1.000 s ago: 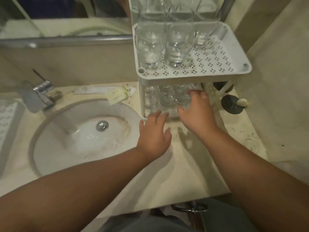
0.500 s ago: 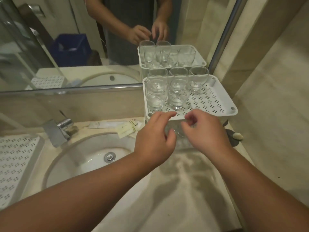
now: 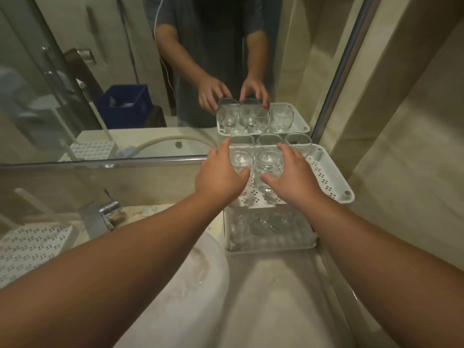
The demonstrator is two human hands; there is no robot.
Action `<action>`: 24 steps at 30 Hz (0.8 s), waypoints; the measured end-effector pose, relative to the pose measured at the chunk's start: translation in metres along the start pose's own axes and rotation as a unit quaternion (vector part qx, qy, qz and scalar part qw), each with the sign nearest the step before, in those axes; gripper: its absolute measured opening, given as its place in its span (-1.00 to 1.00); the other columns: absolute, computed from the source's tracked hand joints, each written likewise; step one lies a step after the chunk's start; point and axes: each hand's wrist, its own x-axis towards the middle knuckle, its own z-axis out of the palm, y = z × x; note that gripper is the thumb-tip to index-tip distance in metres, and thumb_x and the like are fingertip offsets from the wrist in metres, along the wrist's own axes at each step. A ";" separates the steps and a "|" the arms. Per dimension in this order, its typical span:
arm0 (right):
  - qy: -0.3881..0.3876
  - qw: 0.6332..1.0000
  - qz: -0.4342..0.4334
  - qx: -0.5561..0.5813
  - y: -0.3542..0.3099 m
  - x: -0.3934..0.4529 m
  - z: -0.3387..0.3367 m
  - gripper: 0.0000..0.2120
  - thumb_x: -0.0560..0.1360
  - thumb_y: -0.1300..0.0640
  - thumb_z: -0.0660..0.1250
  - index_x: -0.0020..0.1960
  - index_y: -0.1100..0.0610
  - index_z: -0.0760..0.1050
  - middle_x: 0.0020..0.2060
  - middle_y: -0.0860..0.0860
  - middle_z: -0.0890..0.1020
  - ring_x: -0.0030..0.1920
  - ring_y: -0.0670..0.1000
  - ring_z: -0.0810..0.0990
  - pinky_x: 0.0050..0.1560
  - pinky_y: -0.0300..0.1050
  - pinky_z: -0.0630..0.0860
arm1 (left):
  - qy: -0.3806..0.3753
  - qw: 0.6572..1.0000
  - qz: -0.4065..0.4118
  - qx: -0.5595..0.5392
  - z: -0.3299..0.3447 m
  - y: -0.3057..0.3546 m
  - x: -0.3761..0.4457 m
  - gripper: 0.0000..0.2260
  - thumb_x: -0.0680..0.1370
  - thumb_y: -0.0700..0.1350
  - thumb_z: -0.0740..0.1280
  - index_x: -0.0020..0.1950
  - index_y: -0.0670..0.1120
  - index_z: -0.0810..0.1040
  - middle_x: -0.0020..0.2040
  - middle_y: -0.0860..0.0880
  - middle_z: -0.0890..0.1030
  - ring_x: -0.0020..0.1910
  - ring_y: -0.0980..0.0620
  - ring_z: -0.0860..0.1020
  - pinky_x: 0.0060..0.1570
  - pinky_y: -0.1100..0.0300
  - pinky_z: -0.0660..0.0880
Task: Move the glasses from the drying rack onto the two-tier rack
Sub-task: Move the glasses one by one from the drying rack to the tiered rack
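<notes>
A white two-tier rack point(image 3: 329, 172) stands on a bathroom counter against a mirror point(image 3: 100, 79), with clear glasses point(image 3: 266, 172) upright on its perforated top shelf and more glasses, blurred, on the shelf below. Above the top shelf, the left hand point(image 3: 221, 174) reaches in beside the leftmost glasses and the right hand point(image 3: 293, 172) beside the glasses in the middle, both with fingers loosely extended; whether either actually grips a glass cannot be told. Left of the rack lie a round sink point(image 3: 190, 285), a chrome tap point(image 3: 100, 217) and the white perforated drying rack point(image 3: 30, 247).
</notes>
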 end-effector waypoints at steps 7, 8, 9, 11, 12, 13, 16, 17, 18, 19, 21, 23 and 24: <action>-0.017 1.000 -0.011 0.019 0.002 0.013 -0.006 -0.16 0.36 -0.11 0.55 0.53 -0.08 0.23 0.43 0.03 0.43 0.39 0.07 0.42 0.27 -0.09 0.38 | -0.028 0.999 0.001 0.047 0.006 -0.002 0.009 -0.28 0.49 0.33 0.31 0.55 -0.01 0.29 0.49 -0.01 0.38 0.34 0.00 0.48 0.13 0.07 0.47; -0.020 1.000 -0.015 0.014 0.002 0.013 -0.006 -0.16 0.37 -0.10 0.54 0.54 -0.08 0.22 0.42 0.05 0.43 0.37 0.08 0.43 0.23 -0.11 0.39 | -0.028 0.998 0.001 0.061 0.006 -0.001 0.010 -0.28 0.48 0.34 0.31 0.54 0.00 0.30 0.48 0.00 0.38 0.25 0.03 0.52 0.05 0.10 0.47; -0.022 1.000 -0.018 0.009 0.002 0.013 -0.006 -0.17 0.37 -0.09 0.54 0.54 -0.08 0.22 0.41 0.06 0.43 0.36 0.08 0.44 0.18 -0.13 0.38 | -0.031 0.997 0.001 0.073 0.005 0.000 0.011 -0.29 0.48 0.34 0.31 0.53 0.01 0.31 0.47 0.00 0.38 0.16 0.06 0.55 -0.02 0.11 0.46; -0.026 1.000 -0.017 0.002 0.002 0.014 -0.004 -0.18 0.38 -0.07 0.53 0.53 -0.06 0.21 0.39 0.07 0.44 0.33 0.09 0.45 0.11 -0.14 0.38 | -0.036 0.995 -0.002 0.090 0.006 0.001 0.013 -0.29 0.47 0.35 0.31 0.52 0.03 0.32 0.46 0.01 0.37 0.12 0.06 0.57 -0.04 0.10 0.50; -0.028 1.000 -0.014 -0.002 0.002 0.015 -0.004 -0.18 0.38 -0.07 0.52 0.53 -0.05 0.21 0.39 0.07 0.45 0.33 0.09 0.46 0.11 -0.13 0.40 | -0.040 0.995 -0.004 0.096 0.006 0.002 0.014 -0.29 0.46 0.35 0.31 0.52 0.03 0.32 0.46 0.01 0.37 0.14 0.03 0.57 -0.02 0.07 0.53; -0.032 0.999 -0.011 -0.007 0.003 0.015 -0.004 -0.18 0.39 -0.07 0.52 0.53 -0.04 0.21 0.39 0.07 0.45 0.33 0.09 0.46 0.13 -0.11 0.41 | -0.043 0.994 -0.004 0.100 0.005 0.002 0.015 -0.29 0.47 0.36 0.31 0.51 0.03 0.33 0.46 0.00 0.37 0.09 0.04 0.59 -0.04 0.08 0.53; -0.051 0.998 -0.006 -0.022 0.006 0.015 -0.009 -0.16 0.39 -0.04 0.52 0.55 -0.01 0.19 0.41 0.07 0.44 0.35 0.08 0.44 0.21 -0.09 0.42 | -0.049 0.993 -0.001 0.107 0.003 0.003 0.016 -0.29 0.47 0.36 0.30 0.52 0.03 0.32 0.46 0.00 0.37 -0.29 0.17 0.57 -0.16 0.14 0.49; -0.056 0.998 -0.006 -0.021 0.007 0.014 -0.012 -0.15 0.38 -0.03 0.52 0.55 -0.03 0.19 0.41 0.07 0.44 0.34 0.07 0.46 0.20 -0.10 0.44 | -0.054 0.993 -0.001 0.110 0.003 0.003 0.016 -0.29 0.48 0.37 0.30 0.52 0.03 0.32 0.46 -0.01 0.37 -0.28 0.15 0.56 -0.14 0.14 0.48; -0.060 0.998 -0.005 -0.017 0.009 0.014 -0.016 -0.15 0.38 -0.02 0.53 0.55 -0.07 0.18 0.41 0.06 0.43 0.30 0.06 0.49 0.16 -0.12 0.47 | -0.058 0.992 -0.001 0.114 0.002 0.003 0.016 -0.29 0.48 0.36 0.30 0.52 0.03 0.31 0.46 -0.01 0.36 -0.23 0.12 0.55 -0.12 0.13 0.47; -0.065 0.998 -0.005 -0.011 0.013 0.014 -0.020 -0.15 0.37 -0.01 0.53 0.55 -0.11 0.19 0.42 0.05 0.43 0.21 0.02 0.54 0.07 -0.17 0.49 | -0.062 0.991 -0.001 0.119 0.002 0.004 0.016 -0.29 0.48 0.36 0.30 0.52 0.03 0.31 0.46 -0.01 0.36 -0.19 0.10 0.53 -0.12 0.13 0.45; -0.075 0.997 -0.006 -0.011 0.021 0.014 -0.028 -0.17 0.38 0.02 0.54 0.53 -0.19 0.20 0.43 0.03 0.43 -0.12 -0.15 0.59 -0.22 -0.32 0.45 | -0.068 0.989 0.008 0.130 0.001 0.005 0.017 -0.30 0.48 0.35 0.31 0.51 0.01 0.32 0.46 -0.02 0.37 -0.04 0.03 0.56 -0.10 0.12 0.43; -0.085 0.996 -0.001 -0.023 0.028 0.015 -0.035 -0.20 0.38 0.06 0.53 0.51 -0.21 0.23 0.44 0.04 0.41 -0.36 -0.25 0.54 -0.33 -0.36 0.37 | -0.077 0.987 0.018 0.140 0.000 0.005 0.019 -0.30 0.49 0.35 0.30 0.50 -0.01 0.34 0.46 -0.04 0.37 0.08 -0.02 0.57 -0.04 0.09 0.47; -0.089 0.996 0.002 -0.031 0.032 0.015 -0.039 -0.22 0.38 0.07 0.53 0.50 -0.20 0.27 0.45 0.04 0.40 -0.30 -0.27 0.55 -0.26 -0.34 0.38 | -0.082 0.986 0.022 0.145 0.000 0.005 0.021 -0.30 0.49 0.36 0.30 0.50 -0.02 0.35 0.45 -0.06 0.38 0.14 -0.04 0.56 0.02 0.07 0.50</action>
